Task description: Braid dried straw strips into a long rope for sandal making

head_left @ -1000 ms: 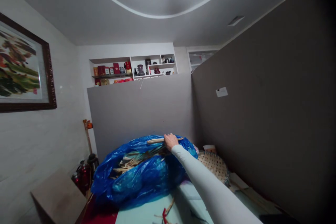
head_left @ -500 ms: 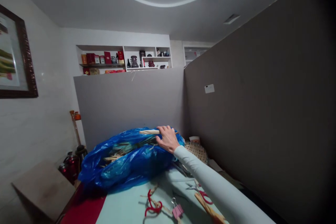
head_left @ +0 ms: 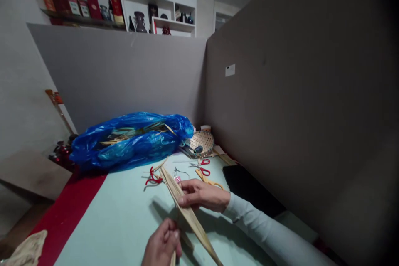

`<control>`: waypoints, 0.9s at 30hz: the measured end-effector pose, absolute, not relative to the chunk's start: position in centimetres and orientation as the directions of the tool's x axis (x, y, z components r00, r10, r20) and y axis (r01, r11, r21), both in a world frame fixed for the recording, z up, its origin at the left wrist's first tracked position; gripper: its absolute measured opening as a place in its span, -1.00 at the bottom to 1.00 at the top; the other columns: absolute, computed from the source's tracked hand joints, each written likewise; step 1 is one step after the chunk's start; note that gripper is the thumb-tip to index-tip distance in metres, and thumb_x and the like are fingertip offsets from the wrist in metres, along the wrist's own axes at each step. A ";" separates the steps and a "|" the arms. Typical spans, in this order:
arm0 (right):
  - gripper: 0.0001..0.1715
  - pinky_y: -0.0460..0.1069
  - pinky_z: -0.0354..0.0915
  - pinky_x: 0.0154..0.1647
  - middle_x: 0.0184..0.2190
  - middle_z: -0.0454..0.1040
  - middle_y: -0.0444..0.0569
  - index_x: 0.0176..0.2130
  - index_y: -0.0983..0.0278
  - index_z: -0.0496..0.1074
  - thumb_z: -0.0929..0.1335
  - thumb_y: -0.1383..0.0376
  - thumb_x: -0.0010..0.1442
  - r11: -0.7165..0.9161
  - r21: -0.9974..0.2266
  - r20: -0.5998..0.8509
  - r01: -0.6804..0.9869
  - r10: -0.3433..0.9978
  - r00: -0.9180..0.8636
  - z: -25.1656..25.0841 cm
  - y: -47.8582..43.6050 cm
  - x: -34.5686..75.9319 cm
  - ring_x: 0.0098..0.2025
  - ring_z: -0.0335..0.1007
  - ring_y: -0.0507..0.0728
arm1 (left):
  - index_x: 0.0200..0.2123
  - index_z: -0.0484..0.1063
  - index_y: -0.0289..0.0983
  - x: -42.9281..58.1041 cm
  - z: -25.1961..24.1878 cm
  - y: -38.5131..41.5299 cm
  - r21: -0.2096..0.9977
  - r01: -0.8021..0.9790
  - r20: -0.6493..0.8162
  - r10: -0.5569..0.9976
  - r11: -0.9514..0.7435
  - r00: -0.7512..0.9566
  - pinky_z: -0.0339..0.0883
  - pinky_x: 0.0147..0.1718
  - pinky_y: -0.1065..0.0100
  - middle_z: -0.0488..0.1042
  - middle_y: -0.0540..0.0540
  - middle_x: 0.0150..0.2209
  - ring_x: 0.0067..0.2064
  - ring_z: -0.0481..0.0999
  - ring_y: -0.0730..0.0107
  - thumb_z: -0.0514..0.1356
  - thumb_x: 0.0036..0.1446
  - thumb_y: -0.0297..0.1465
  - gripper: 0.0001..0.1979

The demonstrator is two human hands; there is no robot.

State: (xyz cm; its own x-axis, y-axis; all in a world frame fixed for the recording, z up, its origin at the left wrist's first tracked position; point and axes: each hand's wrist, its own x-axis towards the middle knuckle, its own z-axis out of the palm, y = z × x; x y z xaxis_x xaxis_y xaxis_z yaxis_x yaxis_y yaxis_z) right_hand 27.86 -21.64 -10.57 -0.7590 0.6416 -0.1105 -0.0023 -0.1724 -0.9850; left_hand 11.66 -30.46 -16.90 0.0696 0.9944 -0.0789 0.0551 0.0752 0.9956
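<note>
A long, flat, pale-tan dried leaf slants across the front of the table. My right hand pinches it between thumb and fingers near its upper part. Lower and to the left, my left hand is closed, with a narrow dried strip showing below its fingers. Just beyond the leaf's upper tip lie red cord pieces on the pale green tabletop. A pink binder clip is partly hidden behind my right hand. Yellow-handled scissors and red-handled scissors lie past it.
A blue plastic bag full of dried leaves lies at the table's back. Beside it stands a woven basket. A black flat panel is at right. Grey partitions enclose the back and right. A beige piece lies front left.
My right hand has come back from the blue bag to the near table, now with the long leaf. My left hand has come into view. The view has tilted down and turned right.
</note>
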 end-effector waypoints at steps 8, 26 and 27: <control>-0.51 -0.19 0.14 -0.64 -0.54 0.37 -0.19 -0.31 0.36 0.37 0.51 0.08 -0.10 -0.128 -0.979 -0.205 0.162 0.530 -0.823 -12.2 -22.6 29.4 -0.66 0.17 -0.11 | -0.12 0.25 -0.24 11.4 -16.4 -31.1 0.990 0.067 -0.133 0.988 0.127 0.082 0.05 -0.52 0.41 0.35 0.13 -0.65 -0.58 0.23 0.44 0.20 0.04 -0.05 -0.53; -0.68 -0.18 0.11 -0.62 -0.58 0.34 -0.22 -0.40 0.34 0.37 0.44 0.14 0.01 0.122 -0.923 -0.231 0.366 0.585 -0.778 -13.1 -23.6 29.3 -0.59 0.23 -0.06 | -0.60 0.30 -0.25 12.7 -15.2 -31.3 0.978 0.064 -0.194 0.980 0.197 -0.046 -0.08 -0.65 0.48 0.19 0.15 -0.71 -0.65 0.08 0.57 0.30 -0.08 -0.09 -0.62; -0.66 -0.19 0.09 -0.62 -0.59 0.31 -0.24 -0.42 0.33 0.34 0.46 0.14 -0.01 0.099 -0.935 -0.215 0.341 0.605 -0.767 -13.3 -23.5 29.2 -0.59 0.20 -0.07 | -0.61 0.29 -0.24 12.7 -15.1 -31.3 0.978 0.081 -0.189 0.981 0.193 -0.055 -0.09 -0.66 0.48 0.19 0.15 -0.71 -0.66 0.07 0.58 0.29 -0.08 -0.09 -0.62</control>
